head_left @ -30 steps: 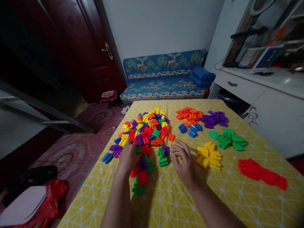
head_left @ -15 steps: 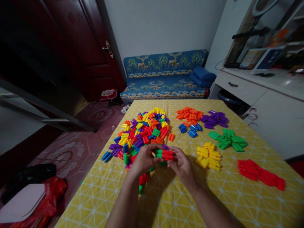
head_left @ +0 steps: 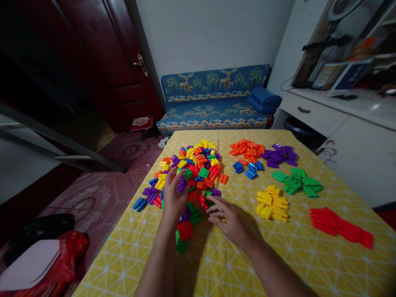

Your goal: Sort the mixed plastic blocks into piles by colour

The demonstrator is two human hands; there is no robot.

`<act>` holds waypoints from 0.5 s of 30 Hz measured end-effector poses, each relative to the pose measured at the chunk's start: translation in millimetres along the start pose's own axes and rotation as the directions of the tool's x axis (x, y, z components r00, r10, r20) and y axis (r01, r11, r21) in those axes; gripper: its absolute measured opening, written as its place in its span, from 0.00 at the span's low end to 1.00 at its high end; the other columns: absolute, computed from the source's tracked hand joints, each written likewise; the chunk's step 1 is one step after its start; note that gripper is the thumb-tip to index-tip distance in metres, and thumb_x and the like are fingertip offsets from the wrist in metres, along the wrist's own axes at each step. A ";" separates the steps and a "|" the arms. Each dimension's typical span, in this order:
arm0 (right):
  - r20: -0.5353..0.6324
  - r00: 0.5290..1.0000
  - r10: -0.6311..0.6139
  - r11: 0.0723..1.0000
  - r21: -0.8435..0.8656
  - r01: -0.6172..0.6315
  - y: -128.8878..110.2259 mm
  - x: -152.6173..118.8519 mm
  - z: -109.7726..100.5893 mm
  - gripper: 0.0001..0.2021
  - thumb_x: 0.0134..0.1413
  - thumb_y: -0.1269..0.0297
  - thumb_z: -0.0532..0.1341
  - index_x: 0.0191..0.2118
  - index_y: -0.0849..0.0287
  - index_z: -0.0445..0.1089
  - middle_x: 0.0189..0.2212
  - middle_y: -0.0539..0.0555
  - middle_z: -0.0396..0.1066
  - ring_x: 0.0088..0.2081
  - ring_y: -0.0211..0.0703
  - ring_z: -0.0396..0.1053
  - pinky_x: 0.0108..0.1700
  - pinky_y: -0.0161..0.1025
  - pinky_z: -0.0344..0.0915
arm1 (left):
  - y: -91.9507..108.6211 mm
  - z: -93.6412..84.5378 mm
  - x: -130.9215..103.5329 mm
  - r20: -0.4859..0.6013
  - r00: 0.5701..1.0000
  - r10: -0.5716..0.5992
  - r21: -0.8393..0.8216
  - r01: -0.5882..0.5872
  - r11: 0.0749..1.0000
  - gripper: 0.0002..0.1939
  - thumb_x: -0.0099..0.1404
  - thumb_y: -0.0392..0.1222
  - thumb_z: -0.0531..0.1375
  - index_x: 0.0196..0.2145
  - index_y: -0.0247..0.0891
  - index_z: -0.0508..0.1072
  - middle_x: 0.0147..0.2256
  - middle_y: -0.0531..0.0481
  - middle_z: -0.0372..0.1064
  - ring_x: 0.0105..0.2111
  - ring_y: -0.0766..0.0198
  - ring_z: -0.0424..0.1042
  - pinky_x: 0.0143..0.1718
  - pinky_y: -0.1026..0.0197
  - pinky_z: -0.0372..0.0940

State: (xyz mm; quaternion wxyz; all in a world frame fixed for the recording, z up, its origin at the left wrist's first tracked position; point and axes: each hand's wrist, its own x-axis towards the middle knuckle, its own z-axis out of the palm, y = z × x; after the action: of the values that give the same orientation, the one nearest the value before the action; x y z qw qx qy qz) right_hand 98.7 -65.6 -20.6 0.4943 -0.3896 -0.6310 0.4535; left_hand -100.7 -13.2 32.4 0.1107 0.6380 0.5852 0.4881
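Note:
A mixed heap of plastic tube-shaped building blocks [head_left: 193, 165] spreads over the left half of the table. My left hand [head_left: 173, 197] is over the heap's near side, fingers apart, beside a purple block [head_left: 182, 185] and a green block [head_left: 187, 174]. At the heap's right edge my right hand [head_left: 225, 216] has its fingers loosely spread. A small red block [head_left: 203, 202] is at its fingertips; whether they touch it I cannot tell. Closer to me lie a red block [head_left: 185, 231] and a green block [head_left: 180, 244].
Sorted piles of orange [head_left: 246, 149], purple [head_left: 280, 156], blue [head_left: 250, 170], green [head_left: 298, 182] and yellow blocks [head_left: 272, 203] lie on the right, with a red row [head_left: 340, 227]. A yellow patterned cloth [head_left: 229, 264] covers the table. A blue sofa [head_left: 213, 103] stands behind.
Both hands held a joined green and red block between them; now they are apart. My left hand has moved left over the heap, and my right hand slightly left and down.

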 end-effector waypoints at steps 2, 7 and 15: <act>-0.074 0.996 -0.052 0.998 -0.027 0.050 2.4 0.9 -2.8 0.19 0.55 0.67 0.61 0.53 0.52 0.68 0.46 0.56 0.71 0.36 0.38 0.74 0.36 0.37 0.74 | 7.1 4.6 -2.4 0.041 0.998 0.050 -0.040 -0.048 0.998 0.17 0.60 0.36 0.60 0.48 0.41 0.74 0.52 0.43 0.68 0.52 0.55 0.69 0.49 0.53 0.69; -0.312 0.946 -0.093 0.987 -0.156 0.046 13.6 4.1 -19.9 0.10 0.58 0.65 0.58 0.45 0.56 0.70 0.37 0.54 0.72 0.30 0.36 0.71 0.32 0.34 0.70 | 20.0 17.5 -13.2 0.382 0.915 0.128 -0.024 -0.128 0.991 0.13 0.60 0.39 0.62 0.44 0.40 0.77 0.42 0.45 0.75 0.42 0.57 0.73 0.45 0.55 0.69; -0.303 0.951 -0.068 0.983 -0.184 0.012 9.9 5.3 -18.0 0.08 0.59 0.61 0.58 0.40 0.56 0.71 0.34 0.54 0.71 0.28 0.38 0.70 0.31 0.36 0.70 | 14.8 39.6 -24.1 0.520 0.847 0.105 0.219 -0.252 0.943 0.24 0.56 0.26 0.56 0.50 0.40 0.75 0.51 0.42 0.68 0.50 0.54 0.68 0.51 0.53 0.65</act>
State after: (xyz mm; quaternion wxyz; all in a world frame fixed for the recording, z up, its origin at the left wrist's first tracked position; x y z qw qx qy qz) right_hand 115.6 -54.4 -26.8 0.5586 -0.4856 -0.5923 0.3183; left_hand -57.7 -21.1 11.3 0.1216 0.8039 0.5365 0.2261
